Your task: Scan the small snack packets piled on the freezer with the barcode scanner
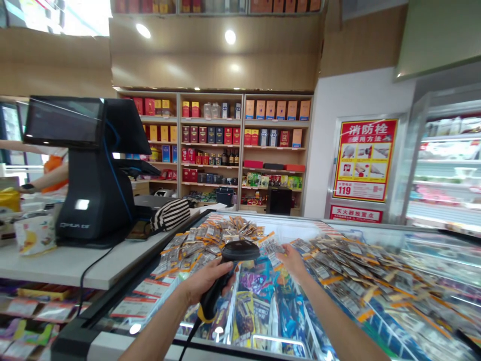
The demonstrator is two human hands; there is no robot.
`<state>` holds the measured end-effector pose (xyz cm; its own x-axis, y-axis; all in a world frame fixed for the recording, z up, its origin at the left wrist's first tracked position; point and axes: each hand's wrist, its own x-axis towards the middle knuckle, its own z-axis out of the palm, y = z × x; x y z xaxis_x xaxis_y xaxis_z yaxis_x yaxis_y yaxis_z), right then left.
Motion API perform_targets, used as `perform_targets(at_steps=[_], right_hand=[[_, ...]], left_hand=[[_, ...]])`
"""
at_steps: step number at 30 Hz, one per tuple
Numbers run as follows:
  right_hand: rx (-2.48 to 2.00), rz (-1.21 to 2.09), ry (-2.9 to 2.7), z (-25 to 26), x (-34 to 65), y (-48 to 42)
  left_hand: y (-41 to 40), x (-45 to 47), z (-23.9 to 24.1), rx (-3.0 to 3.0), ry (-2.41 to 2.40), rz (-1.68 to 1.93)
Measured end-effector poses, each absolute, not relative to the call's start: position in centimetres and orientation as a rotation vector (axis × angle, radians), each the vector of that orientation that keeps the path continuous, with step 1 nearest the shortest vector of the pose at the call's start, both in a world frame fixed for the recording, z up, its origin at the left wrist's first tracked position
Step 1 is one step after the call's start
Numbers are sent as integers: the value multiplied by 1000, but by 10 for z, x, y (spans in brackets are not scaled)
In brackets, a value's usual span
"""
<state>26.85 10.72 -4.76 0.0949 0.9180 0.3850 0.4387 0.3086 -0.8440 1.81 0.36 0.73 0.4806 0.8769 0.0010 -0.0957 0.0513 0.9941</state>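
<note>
My left hand (206, 282) is wrapped around the handle of a black handheld barcode scanner (239, 250) with a yellow-trimmed base and a cable. The scanner's head points away from me, above the glass top of a freezer chest. Just right of it, my right hand (292, 261) pinches a small flat packet (272, 247) with orange edges and a printed label. To the left a pile of similar packets (195, 246) is spread on the glass. Another, larger heap of packets (361, 271) lies on the right. Colourful wrapped goods (251, 311) show through the glass below.
A black checkout terminal (95, 175) stands on the white counter (86, 265) at left, beside a striped pouch (170, 214). Another person's arm (56, 178) is partly visible behind it. Shelves of boxes (210, 135) line the back wall. A lit display cooler (447, 165) is at right.
</note>
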Motion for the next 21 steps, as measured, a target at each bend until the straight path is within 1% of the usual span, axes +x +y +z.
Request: perform_targets(at_steps=[3, 9, 15, 18, 21], right_hand=[[-1306, 593, -1526, -52, 267, 111], [-1258, 760, -1456, -54, 261, 109], [-1271, 788, -1378, -45, 262, 104], [-1241, 856, -1365, -47, 260, 106], [-1236, 835, -1395, -52, 262, 112]], left_hand=[[2, 12, 7, 1334, 777, 871], [0, 7, 8, 1316, 757, 844], [2, 2, 7, 1278, 749, 849], [4, 3, 4, 1281, 759, 877], [5, 3, 3, 1294, 765, 883]])
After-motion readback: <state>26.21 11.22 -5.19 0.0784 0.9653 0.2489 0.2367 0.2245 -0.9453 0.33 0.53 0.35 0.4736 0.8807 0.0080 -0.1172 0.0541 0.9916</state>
